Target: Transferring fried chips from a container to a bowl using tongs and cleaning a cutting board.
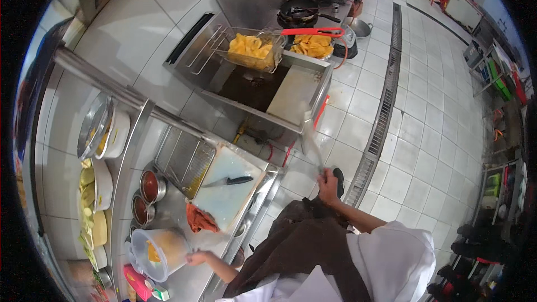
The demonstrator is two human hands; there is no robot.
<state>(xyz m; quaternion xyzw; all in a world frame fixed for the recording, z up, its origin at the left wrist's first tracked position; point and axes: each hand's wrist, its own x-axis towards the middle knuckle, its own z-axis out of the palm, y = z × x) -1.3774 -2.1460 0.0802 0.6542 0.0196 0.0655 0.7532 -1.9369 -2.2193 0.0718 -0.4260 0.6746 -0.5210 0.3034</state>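
My left hand [199, 257] grips the bottom or side of a translucent plastic bucket [176, 260]. The bucket is tilted on the steel counter, with some yellow-orange pieces [153, 252] visible inside. My right hand [328, 186] is held out in front of my apron, closed around a long, light-coloured utensil [312, 144]. Motion blurs the utensil, so its kind is unclear; its far end reaches the near corner of the deep fryer [235, 102]. Fried golden chips [251, 46] fill a wire fry basket [268, 62] that rests above the fryer's dark oil.
A knife [228, 181] lies on a white cutting board [226, 199], beside a red cloth [201, 219] and a wire-racked tray [184, 157]. Metal pots of red sauce [152, 185] stand behind. More chips [312, 46] fill a bowl beyond the fryer. A grated drain [379, 121] crosses the tiled floor.
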